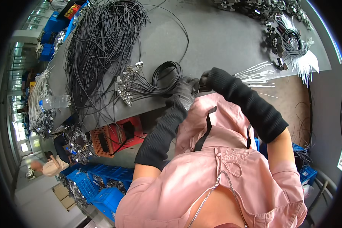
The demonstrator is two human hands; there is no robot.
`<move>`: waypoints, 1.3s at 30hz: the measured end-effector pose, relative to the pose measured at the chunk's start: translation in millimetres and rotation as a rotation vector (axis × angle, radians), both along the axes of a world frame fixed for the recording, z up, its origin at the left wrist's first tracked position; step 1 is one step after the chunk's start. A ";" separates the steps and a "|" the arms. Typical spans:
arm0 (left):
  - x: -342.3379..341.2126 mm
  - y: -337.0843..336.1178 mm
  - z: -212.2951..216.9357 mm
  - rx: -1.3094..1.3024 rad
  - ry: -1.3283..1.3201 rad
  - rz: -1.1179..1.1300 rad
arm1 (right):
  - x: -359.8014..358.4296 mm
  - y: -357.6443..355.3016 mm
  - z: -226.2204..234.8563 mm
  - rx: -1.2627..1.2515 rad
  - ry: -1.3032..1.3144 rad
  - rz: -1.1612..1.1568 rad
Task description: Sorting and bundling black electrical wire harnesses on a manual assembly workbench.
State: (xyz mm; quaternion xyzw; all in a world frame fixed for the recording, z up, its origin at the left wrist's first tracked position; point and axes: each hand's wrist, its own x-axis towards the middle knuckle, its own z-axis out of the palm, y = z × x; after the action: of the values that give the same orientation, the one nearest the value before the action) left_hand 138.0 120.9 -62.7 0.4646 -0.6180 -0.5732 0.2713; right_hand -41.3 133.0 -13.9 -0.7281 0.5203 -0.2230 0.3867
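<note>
Left grip [186, 91] closed around coiled black cable bundle [150, 89]; right grip [205, 78] closure indeterminate; loose black cables [102, 49] on desk [224, 38] not yet coiled

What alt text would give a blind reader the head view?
A person's gloved left hand holds a coiled black cable bundle at the edge of a grey table, the gloved right hand close beside it. Metal connectors tip the bundle's left end; white strands fan at right, and a large black cable tangle lies left.
</note>
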 end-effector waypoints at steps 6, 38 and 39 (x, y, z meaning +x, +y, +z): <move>3.3 -0.5 8.3 -0.597 -0.544 -0.141 | 5.7 -30.5 13.1 -0.383 0.255 0.339; -10.1 5.0 13.9 0.001 -0.130 0.188 | 33.0 12.5 -77.5 0.084 -0.128 -0.626; -8.4 5.2 18.0 -0.080 -0.247 0.117 | 31.7 10.2 -73.7 0.106 -0.182 -0.648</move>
State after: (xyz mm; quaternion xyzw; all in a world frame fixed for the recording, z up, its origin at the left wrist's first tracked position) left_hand 129.7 126.1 -44.7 0.5556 -0.6411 -0.4697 0.2444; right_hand -9.6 143.2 -87.6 -0.4807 0.6989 -0.3710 0.3780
